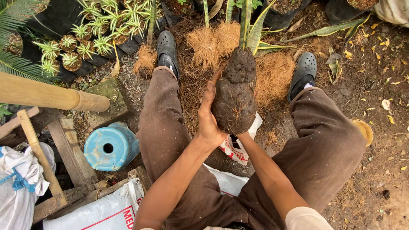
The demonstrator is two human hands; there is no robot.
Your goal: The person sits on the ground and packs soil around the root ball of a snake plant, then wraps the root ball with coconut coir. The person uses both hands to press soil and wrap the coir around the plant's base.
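Left hand [209, 111] of mine lies flat against the left side of the root ball [235, 91], fingers stretched up along the dark packed soil and thumb spread, so it presses rather than grips. My right hand is almost wholly hidden under and behind the bottom of that root ball; only the wrist shows where my forearm meets the soil, and I cannot tell whether its fingers are curled or spread. I hold the root ball up between my knees, above the ground, with the plant's long striped green and yellow leaves [246, 21] rising from its top away from me. Beneath and around it spreads a heap of tawny coconut fibre [272, 74], part of it bunched in tufts near my feet. My two dark clogs [167, 49] rest on the soil at either side of the heap, and my brown trousers frame the scene. Just under the root ball lies a white sack with red print [235, 149]. To my left stands a blue plastic stool [110, 147] on its side, near weathered wooden planks and a bamboo pole [47, 94]. Small spiky potted plants in black grow bags [91, 36] crowd the upper left. By my right knee sits a yellow bowl's rim [365, 130].
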